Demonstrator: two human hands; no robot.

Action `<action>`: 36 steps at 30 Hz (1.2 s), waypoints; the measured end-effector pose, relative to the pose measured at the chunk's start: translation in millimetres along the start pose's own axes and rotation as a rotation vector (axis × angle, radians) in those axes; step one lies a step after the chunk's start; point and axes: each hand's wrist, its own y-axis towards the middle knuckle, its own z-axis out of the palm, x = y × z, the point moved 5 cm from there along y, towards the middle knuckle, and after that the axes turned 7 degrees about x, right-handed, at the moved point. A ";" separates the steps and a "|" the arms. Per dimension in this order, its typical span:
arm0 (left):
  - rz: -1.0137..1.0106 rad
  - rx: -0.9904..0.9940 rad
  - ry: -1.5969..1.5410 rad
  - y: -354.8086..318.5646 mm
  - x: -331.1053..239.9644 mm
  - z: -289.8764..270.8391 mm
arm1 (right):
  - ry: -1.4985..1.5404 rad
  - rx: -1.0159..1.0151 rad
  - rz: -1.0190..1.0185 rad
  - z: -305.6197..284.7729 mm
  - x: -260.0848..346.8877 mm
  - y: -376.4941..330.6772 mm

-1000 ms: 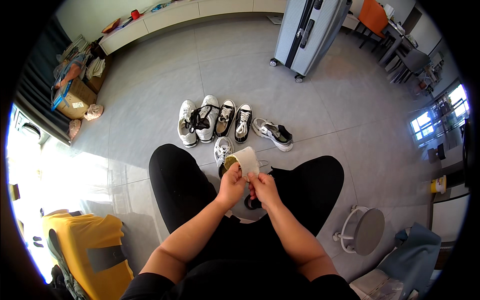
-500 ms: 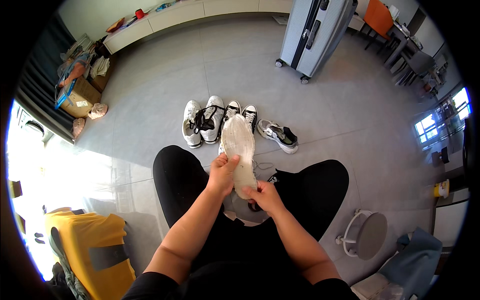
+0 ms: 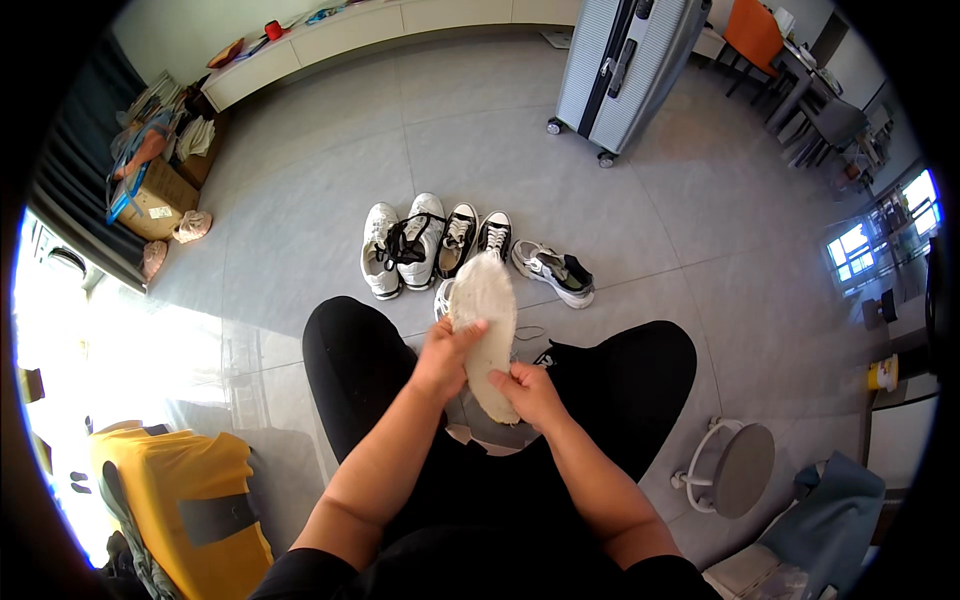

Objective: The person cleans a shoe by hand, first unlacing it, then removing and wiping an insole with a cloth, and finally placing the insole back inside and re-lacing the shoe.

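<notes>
A cream-coloured shoe insole [image 3: 484, 295] is held up between my knees, toe end pointing away from me. My left hand [image 3: 440, 358] grips its left edge near the middle, thumb lying on top. The heel part is pinched by my right hand [image 3: 531, 396], its thumb also on the upper face. Beyond it stand a pair of white sneakers [image 3: 421, 240] with black laces and a pair of black canvas shoes [image 3: 459, 238] with white toes. Right of them lies a white-and-grey sneaker [image 3: 553, 271]. Another white shoe [image 3: 442, 298] is mostly hidden behind the insole.
A silver suitcase [image 3: 630, 75] stands upright on wheels at the far right. To my right is a round stool [image 3: 742, 470]; at my left, a yellow cloth-covered thing [image 3: 185, 490]. Cardboard boxes [image 3: 160, 198] stand by the left curtain, and a low cabinet [image 3: 350, 42] runs along the far wall.
The insole has come down nearer to me and tilted slightly, uncovering more of the black canvas shoes. Both hands still hold it, the right now a little farther up from the heel end.
</notes>
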 end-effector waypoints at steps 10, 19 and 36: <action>0.079 -0.132 0.127 21.8 -37.9 -13.0 | 0.117 0.129 0.119 7.1 29.3 -2.6; 0.016 -0.185 0.202 28.3 -20.3 -2.8 | 0.316 0.021 0.169 -3.7 30.8 17.8; -0.270 -0.276 0.329 139.1 62.0 -44.0 | -0.047 -0.661 0.229 -149.6 -68.7 151.6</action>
